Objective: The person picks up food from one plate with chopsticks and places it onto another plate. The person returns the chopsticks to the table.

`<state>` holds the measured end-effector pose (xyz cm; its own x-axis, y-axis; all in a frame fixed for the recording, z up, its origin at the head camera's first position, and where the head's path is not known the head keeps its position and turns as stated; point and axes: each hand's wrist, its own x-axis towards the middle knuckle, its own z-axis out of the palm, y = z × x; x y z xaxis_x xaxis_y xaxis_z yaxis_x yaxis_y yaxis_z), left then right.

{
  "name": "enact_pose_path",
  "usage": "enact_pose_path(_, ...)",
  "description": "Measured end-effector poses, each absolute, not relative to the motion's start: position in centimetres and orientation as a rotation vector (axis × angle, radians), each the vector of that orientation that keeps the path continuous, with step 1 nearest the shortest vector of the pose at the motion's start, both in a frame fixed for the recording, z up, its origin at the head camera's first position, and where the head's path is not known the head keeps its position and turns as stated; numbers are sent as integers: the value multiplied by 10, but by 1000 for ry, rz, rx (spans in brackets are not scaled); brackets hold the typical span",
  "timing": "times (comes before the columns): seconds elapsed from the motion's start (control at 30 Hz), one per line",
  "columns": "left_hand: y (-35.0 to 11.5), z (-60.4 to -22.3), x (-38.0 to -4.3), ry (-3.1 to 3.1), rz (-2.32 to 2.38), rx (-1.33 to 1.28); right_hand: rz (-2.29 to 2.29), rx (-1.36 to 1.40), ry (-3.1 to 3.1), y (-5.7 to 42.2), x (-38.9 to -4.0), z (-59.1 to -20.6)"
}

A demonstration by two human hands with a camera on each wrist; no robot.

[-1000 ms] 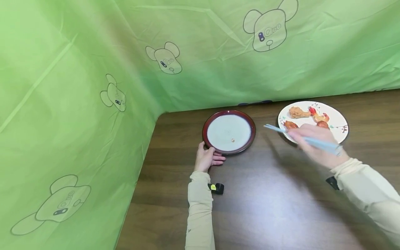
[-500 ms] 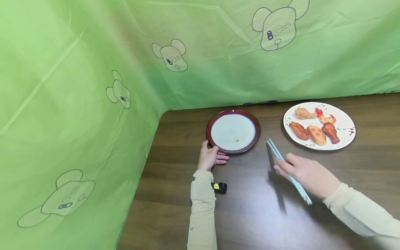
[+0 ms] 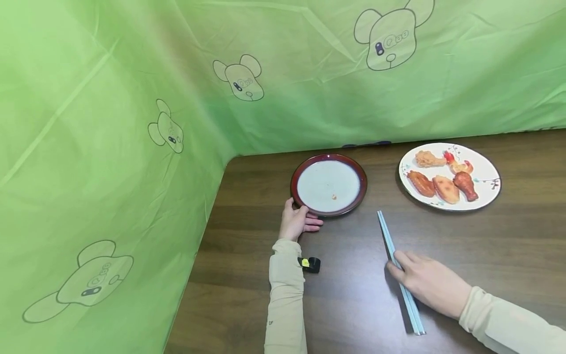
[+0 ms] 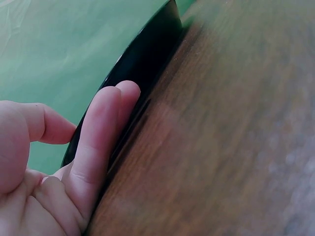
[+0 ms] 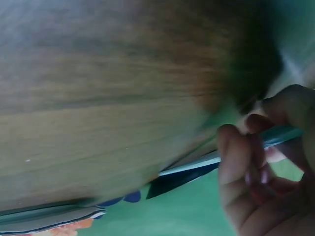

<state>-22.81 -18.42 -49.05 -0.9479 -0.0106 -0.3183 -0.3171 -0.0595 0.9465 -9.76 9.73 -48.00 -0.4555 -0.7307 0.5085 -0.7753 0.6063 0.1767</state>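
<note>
At the near-left edge of a round plate with a dark red rim [image 3: 328, 214], my left hand [image 3: 295, 223] grips the rim. In the left wrist view the thumb meets the rim's upper edge, and the fingers [image 4: 98, 128] lie along the dark underside. A small crumb [image 3: 333, 196] is on the plate's pale middle. My right hand [image 3: 431, 281] pinches a pair of light blue chopsticks [image 3: 410, 305] around their middle, low over the table. The two sticks lie side by side, tips pointing away from me. In the right wrist view the fingers wrap the chopsticks [image 5: 194, 163].
A white patterned plate [image 3: 486, 169] at the back right bears several food pieces, among them a red-brown drumstick [image 3: 466, 186] and a fried drumstick [image 3: 429, 158]. Green cloth [image 3: 309, 113] walls the table's [image 3: 353, 295] back and left. A black wrist strap [image 3: 311, 264] sits by my left sleeve.
My right hand has come away from the food plate, toward me and down to the table, with the chopsticks swinging to point away from me. The left hand stays at the rim.
</note>
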Motion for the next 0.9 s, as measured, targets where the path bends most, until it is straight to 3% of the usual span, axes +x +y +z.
enact_pose_path(0.9, -183, -491, -227, 2005, 2105, -378, 228, 994, -2428, 115, -69, -494)
